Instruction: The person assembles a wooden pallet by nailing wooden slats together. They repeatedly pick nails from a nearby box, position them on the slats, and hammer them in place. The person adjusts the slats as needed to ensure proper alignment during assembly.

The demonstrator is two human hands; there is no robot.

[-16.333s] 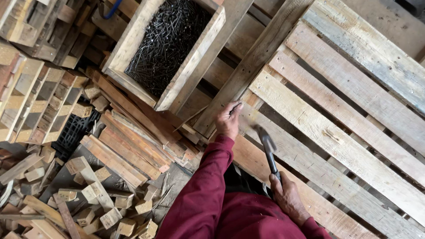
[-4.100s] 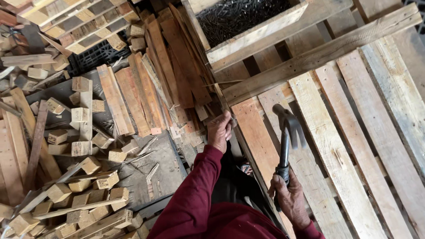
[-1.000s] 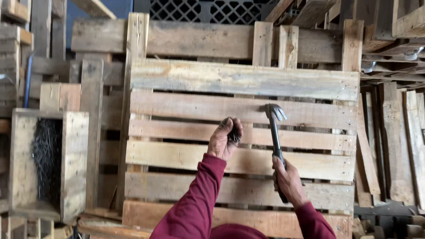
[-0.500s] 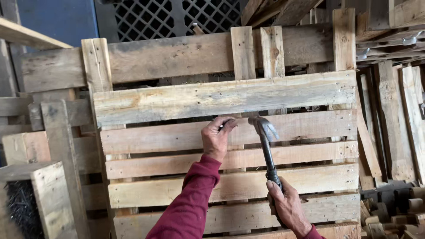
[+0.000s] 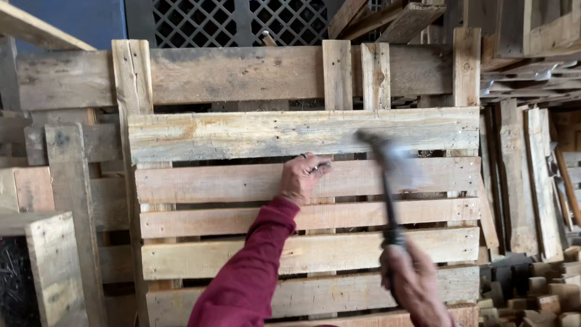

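Pallet [image 5: 242,136], rough weathered slats, upright. Left hand [image 5: 305,177] against its second slat, fingers pinched narrow around something small, likely a nail. Right hand [image 5: 414,284], lower right of it, fist wrapping blurred dark-handled hammer [image 5: 387,181].

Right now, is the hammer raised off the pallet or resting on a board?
Raised. The hammer, gripped low on its handle by the right hand, is motion-blurred, its head beside the left hand resting on the pallet.
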